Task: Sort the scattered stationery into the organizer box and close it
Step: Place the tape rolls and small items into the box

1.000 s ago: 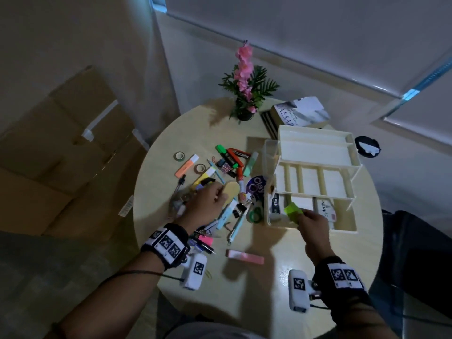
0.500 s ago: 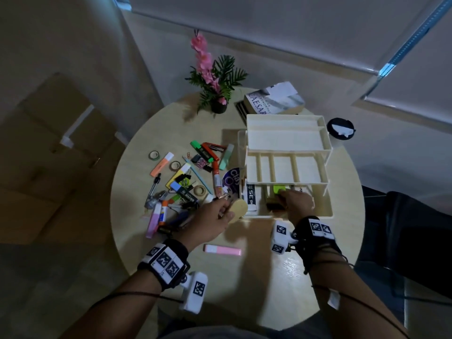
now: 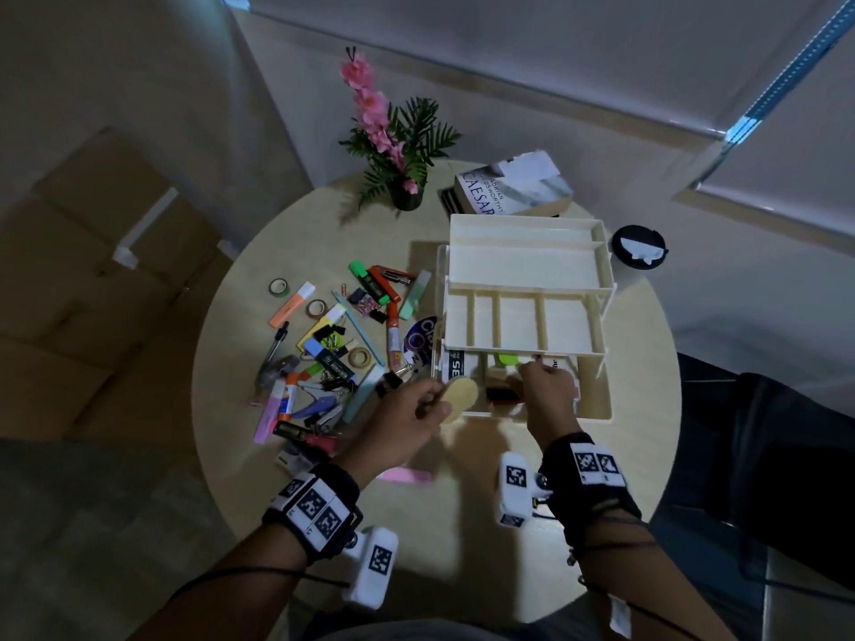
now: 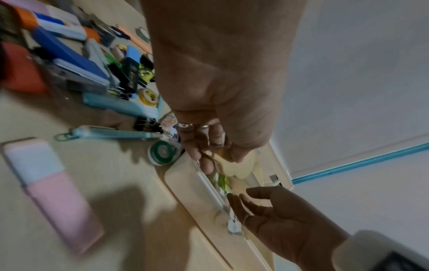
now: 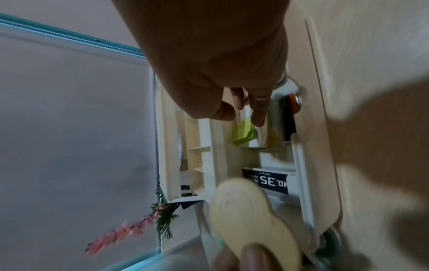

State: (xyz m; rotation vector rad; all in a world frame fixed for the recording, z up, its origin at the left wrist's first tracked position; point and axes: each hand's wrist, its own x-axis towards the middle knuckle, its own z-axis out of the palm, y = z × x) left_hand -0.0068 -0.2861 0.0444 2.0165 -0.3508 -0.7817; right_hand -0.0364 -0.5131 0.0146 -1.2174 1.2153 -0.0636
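The cream organizer box (image 3: pixel 597 411) stands with its tiers spread on the right of the round table. My left hand (image 3: pixel 439 404) pinches a pale yellow oval pad (image 3: pixel 460 395) at the box's front left corner; the left wrist view shows the pad (image 4: pixel 239 161) between thumb and fingers. My right hand (image 3: pixel 532 374) hovers over the bottom compartment with loose fingers (image 5: pixel 257 117), holding nothing, just above a green sticky-note pad (image 5: pixel 243 134) that lies inside. A staples box (image 3: pixel 455 370) lies in the same compartment. Scattered stationery (image 3: pixel 324 358) is piled left of the box.
A pink highlighter (image 3: pixel 402 476) lies near the table's front edge, and a green tape roll (image 4: pixel 163 152) sits against the box's left corner. A potted pink flower (image 3: pixel 398 145) and a book (image 3: pixel 513 185) stand at the back. Cardboard boxes are on the floor at left.
My left hand lifted the yellow oval pad from the pile and carried it right to the box. My right hand set the green sticky notes into the bottom compartment and let go.
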